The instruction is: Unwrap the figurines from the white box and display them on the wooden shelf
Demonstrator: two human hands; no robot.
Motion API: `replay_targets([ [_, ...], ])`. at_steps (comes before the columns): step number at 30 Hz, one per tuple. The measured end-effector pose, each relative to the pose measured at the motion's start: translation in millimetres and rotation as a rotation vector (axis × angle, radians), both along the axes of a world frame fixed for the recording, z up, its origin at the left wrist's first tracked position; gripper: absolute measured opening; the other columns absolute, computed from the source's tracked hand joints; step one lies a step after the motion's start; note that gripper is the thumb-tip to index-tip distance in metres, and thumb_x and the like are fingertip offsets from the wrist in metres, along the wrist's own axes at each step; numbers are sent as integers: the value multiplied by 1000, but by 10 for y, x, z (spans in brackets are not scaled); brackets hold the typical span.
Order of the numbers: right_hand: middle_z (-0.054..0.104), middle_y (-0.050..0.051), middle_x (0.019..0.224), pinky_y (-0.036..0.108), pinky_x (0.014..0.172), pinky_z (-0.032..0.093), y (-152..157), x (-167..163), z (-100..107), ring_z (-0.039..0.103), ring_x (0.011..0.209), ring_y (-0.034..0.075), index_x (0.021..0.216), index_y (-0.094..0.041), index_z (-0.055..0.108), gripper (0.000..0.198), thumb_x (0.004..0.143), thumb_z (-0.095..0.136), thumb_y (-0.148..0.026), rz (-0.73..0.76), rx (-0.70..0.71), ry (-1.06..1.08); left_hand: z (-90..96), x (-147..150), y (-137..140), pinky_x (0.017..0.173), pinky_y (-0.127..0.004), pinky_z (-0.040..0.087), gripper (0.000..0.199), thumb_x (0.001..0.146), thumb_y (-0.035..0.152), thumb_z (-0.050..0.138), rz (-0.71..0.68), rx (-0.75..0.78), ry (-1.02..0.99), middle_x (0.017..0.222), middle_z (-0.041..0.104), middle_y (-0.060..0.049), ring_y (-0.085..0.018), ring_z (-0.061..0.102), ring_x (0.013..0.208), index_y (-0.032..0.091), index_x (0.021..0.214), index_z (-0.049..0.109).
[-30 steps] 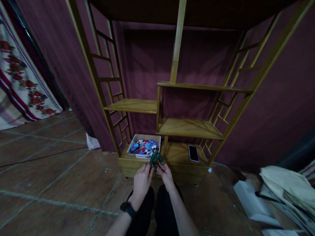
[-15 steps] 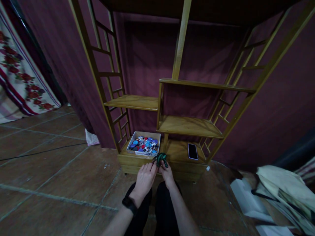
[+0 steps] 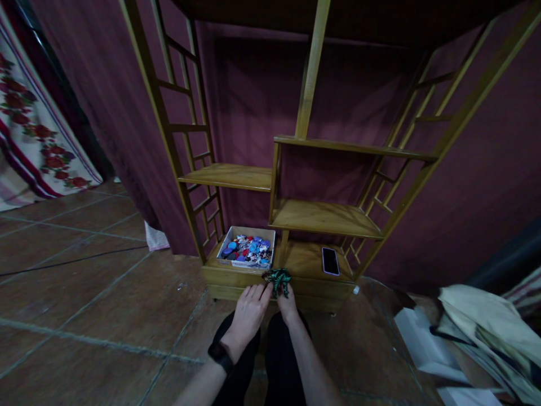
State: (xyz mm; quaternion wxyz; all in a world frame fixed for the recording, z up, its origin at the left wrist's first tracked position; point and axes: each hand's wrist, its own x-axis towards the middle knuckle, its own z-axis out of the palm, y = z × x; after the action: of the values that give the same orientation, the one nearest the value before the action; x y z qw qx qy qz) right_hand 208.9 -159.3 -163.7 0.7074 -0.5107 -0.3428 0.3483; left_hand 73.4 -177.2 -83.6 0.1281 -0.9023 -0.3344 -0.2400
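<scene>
A small, shiny dark green toy figure with limb-like parts is held just in front of the shelf unit's lower front edge; its exact kind I cannot make out. Closed at the fingertips, my left hand grips its left side. My right hand has hold of the lower right side, with its fingers partly hidden behind the figure. Just beyond my hands, a shallow cardboard box on the bottom shelf holds many small colourful pieces in blue, purple, red and white.
A phone lies on the bottom shelf to the right. Higher wooden shelves rise above, backed by a maroon curtain. White boxes and a cream bag sit on the floor at right. A cable crosses the floor at left.
The green figure has turned in my fingers and now spreads wider, with its parts showing at another angle. My hands have stayed nearly in place.
</scene>
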Motion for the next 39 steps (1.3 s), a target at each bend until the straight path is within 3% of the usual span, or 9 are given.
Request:
replay_targets([
  [11,65,2,72,31,69,47,-26,1,-34,58,69,18,80,-18,64,27,66,64,-41,21,-39,45,14,6,-3,83,-38,42,33,87,18,39,16,-64,-92,96,62,-9,-21,57,89,19,117,53],
  [20,66,2,81,32,79,46,-37,36,31,59,78,18,86,-19,64,19,69,60,-26,45,47,-55,50,-63,-7,82,-39,43,31,84,19,43,2,-142,-146,96,64,-8,-22,58,89,19,114,53],
  [25,66,2,86,29,76,47,-54,-9,142,59,80,17,93,-19,61,30,65,68,-25,116,46,9,-57,-125,115,78,-37,45,25,83,26,46,81,-381,-448,96,65,-8,-22,60,89,19,105,56],
  [31,64,2,83,27,62,51,-55,-50,141,59,75,17,83,-19,60,31,59,73,-33,203,6,121,-157,-101,357,64,-29,46,27,67,41,63,154,-785,-992,72,65,-4,-18,61,68,16,76,60],
  [34,65,3,85,27,61,52,-71,-45,138,59,73,16,87,-18,62,34,59,74,-34,208,-5,107,-125,-100,404,56,-26,43,36,55,43,72,169,-963,-1211,64,63,-2,-14,57,58,13,74,61],
  [39,66,3,86,28,64,53,-125,-32,182,60,73,16,91,-19,63,37,60,73,-35,205,-12,100,-16,-112,348,49,-23,38,45,46,43,77,228,-1171,-1359,56,59,0,-9,50,48,11,75,63],
])
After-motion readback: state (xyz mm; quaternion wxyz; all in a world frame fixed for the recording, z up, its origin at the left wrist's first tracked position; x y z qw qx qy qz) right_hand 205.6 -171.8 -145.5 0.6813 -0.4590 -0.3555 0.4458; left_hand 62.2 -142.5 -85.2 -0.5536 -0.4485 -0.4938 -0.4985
